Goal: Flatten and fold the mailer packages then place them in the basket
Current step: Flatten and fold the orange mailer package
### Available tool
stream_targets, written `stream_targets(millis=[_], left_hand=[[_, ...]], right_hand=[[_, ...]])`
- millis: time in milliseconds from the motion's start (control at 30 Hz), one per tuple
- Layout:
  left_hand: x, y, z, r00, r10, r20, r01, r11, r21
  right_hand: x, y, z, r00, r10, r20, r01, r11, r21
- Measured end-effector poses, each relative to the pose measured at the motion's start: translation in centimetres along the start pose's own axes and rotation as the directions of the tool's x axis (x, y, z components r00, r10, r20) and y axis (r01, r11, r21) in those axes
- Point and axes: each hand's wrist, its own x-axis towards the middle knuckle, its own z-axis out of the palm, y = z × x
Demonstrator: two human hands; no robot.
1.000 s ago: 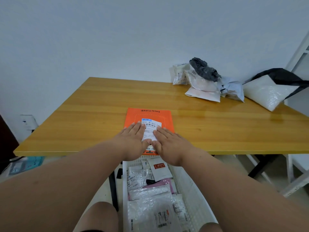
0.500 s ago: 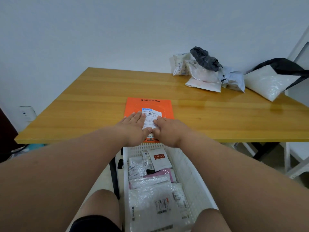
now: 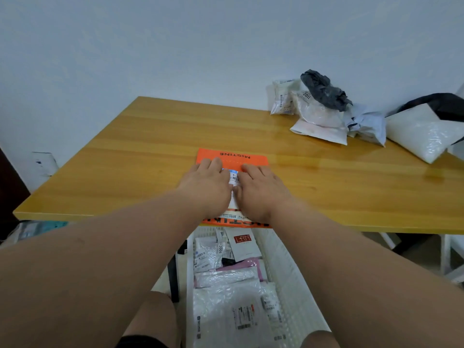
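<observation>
An orange mailer (image 3: 233, 155) printed MISTINE lies flat at the near edge of the wooden table (image 3: 125, 159), its near end overhanging a little. My left hand (image 3: 207, 185) and my right hand (image 3: 261, 189) press side by side on it with straight fingers, covering most of its white shipping label (image 3: 234, 178). Below the table edge stands a white plastic basket (image 3: 288, 272) holding several flattened white, pink and bubble mailers.
A heap of crumpled white and grey mailers (image 3: 319, 111) sits at the far right of the table, with a large white and black bag (image 3: 424, 126) beside it. A white frame (image 3: 447, 259) stands at the right. My knees flank the basket.
Both hands have slid forward along the orange mailer, away from me, and now cover most of the label. The right hand's fingers, curled half a second ago, lie flat.
</observation>
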Motion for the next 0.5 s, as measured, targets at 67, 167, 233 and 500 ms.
stream_targets(millis=[67, 167, 233, 500], left_hand=[[0.1, -0.1, 0.6, 0.999, 0.035, 0.016, -0.034, 0.998, -0.054], [0.8, -0.4, 0.3, 0.984, 0.065, 0.166, -0.026, 0.974, -0.226], [1.5, -0.6, -0.1, 0.976, 0.063, 0.206, -0.005, 0.963, -0.268], [3.8, -0.9, -0.4, 0.989, -0.009, 0.147, 0.047, 0.965, -0.259]], right_hand=[[0.3, 0.2, 0.3, 0.999, -0.019, 0.048, 0.015, 0.995, 0.101], [0.9, 0.5, 0.2, 0.996, -0.028, 0.084, 0.013, 0.984, 0.180], [1.4, 0.5, -0.3, 0.996, -0.005, 0.086, -0.011, 0.984, 0.179], [3.9, 0.8, -1.7, 0.998, 0.057, 0.031, -0.062, 0.984, 0.169]])
